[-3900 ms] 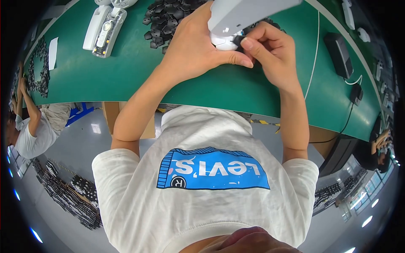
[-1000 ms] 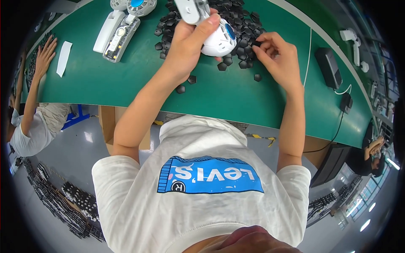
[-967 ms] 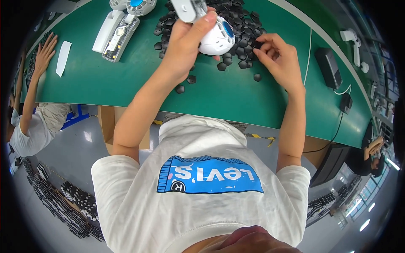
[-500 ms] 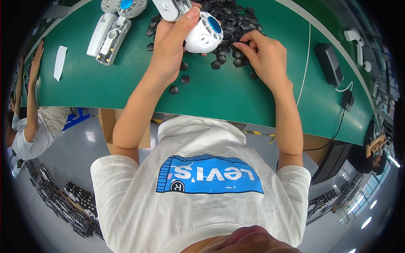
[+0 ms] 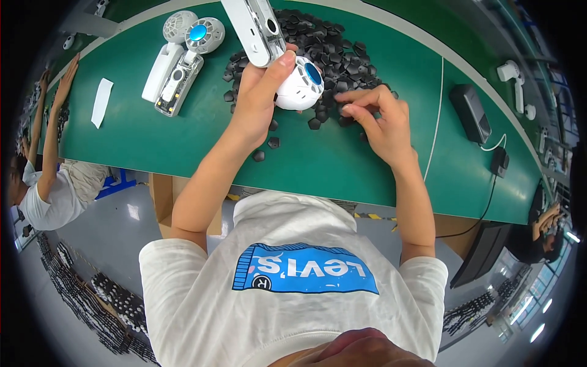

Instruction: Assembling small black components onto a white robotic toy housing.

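Note:
My left hand (image 5: 260, 101) is closed around a white ball-headed device (image 5: 296, 96) with dark slots and a shiny blue disc. Its hinged white handle slants up and away above my thumb. At the near right edge of a heap of small black pentagonal pieces (image 5: 333, 52) is my right hand (image 5: 385, 119). Thumb and forefinger are drawn nearly together there; whatever lies between them is too small and dark to make out. Several stray black pieces (image 5: 274, 143) lie on the green table beside my left wrist.
A second white device (image 5: 177, 76) with two round heads lies left of the heap, near a white paper strip (image 5: 102, 103). On the right, a black box (image 5: 471, 114) and a cabled adapter (image 5: 499, 162) rest on the table (image 5: 330, 165). People sit at both sides.
The tabletop sits lower in the picture, and more of the device's handle shows. My right hand remains at the heap's edge, its forefinger a little straighter. My left hand keeps its hold.

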A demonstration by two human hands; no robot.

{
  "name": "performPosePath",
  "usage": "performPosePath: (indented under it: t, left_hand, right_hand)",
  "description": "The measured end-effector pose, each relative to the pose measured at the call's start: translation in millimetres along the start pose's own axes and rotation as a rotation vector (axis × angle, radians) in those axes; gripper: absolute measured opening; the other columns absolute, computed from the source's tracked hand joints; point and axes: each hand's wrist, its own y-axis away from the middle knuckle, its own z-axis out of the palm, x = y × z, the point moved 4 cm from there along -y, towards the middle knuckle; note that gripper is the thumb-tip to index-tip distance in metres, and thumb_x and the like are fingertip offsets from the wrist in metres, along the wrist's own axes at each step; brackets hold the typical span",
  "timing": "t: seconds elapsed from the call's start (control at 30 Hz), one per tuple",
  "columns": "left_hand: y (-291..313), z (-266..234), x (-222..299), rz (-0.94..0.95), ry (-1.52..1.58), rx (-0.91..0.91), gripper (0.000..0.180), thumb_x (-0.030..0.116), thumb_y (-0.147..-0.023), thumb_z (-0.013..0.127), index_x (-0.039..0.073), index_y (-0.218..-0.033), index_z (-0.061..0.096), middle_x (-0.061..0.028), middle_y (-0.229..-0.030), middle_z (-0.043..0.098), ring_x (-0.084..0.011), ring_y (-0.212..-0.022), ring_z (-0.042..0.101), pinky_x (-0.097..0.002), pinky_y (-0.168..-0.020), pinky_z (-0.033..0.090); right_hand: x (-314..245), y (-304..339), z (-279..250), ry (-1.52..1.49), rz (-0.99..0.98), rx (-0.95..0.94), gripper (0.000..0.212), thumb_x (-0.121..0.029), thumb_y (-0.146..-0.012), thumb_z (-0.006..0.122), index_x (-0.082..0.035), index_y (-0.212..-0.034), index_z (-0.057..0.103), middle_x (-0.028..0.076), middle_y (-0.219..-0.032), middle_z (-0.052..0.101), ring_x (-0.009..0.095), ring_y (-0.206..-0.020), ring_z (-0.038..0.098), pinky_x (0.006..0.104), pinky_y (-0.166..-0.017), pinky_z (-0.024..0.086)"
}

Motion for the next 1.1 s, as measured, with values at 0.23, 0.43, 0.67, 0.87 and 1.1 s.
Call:
performPosePath:
  t: [0.23,0.43,0.67,0.87,1.1]
  left_hand:
    - [-3,1,-5,-0.03,-0.031,-0.063,0.041,0.032,-0.094,0.061,0.001,-0.119,0.053,-0.0044,-0.099,0.062,-0.0117,-0.092,0.06,-0.0266,-0.082,0.048]
    - [-3,4,-12,-0.027,-0.028,-0.066,0.041,0.032,-0.093,0.062,0.0,-0.118,0.054,-0.0034,-0.101,0.061,-0.0102,-0.095,0.057,-0.0266,-0.085,0.045]
    - [0,7,-6,-0.008,-0.192,-0.105,0.047,0.036,-0.1,0.044,-0.002,-0.129,0.043,-0.0171,-0.102,0.068,-0.0212,-0.084,0.07,-0.0291,-0.066,0.056]
    - [1,6,-12,-0.074,-0.011,-0.075,0.042,0.032,-0.093,0.062,0.0,-0.119,0.054,-0.0033,-0.101,0.061,-0.0102,-0.096,0.057,-0.0266,-0.087,0.044]
    - [3,8,-15,-0.101,-0.013,-0.062,0.042,0.034,-0.094,0.062,0.001,-0.118,0.054,-0.0025,-0.1,0.061,-0.0097,-0.096,0.056,-0.026,-0.087,0.044]
  right_hand:
    - [-6,5,0,-0.139,-0.097,0.038,0.018,0.009,-0.079,0.071,0.003,-0.082,0.054,0.019,-0.093,0.071,0.02,-0.073,0.07,0.0274,-0.064,0.058]
    - [-21,3,2,0.068,-0.364,-0.036,0.02,0.012,-0.07,0.074,0.003,-0.082,0.059,0.015,-0.089,0.071,0.023,-0.075,0.07,0.0284,-0.069,0.058]
    - [-24,3,-3,0.136,-0.346,-0.023,0.021,0.011,-0.067,0.075,0.003,-0.083,0.064,0.012,-0.088,0.067,0.019,-0.077,0.066,0.0263,-0.069,0.056]
    - [-22,2,5,0.077,-0.341,-0.024,0.02,0.011,-0.07,0.074,0.003,-0.085,0.063,0.01,-0.087,0.064,0.018,-0.072,0.064,0.0262,-0.062,0.053]
    - [-24,4,19,-0.099,-0.083,-0.1,0.013,0.008,-0.08,0.069,0.003,-0.088,0.06,0.01,-0.081,0.062,0.015,-0.067,0.062,0.0257,-0.06,0.052]
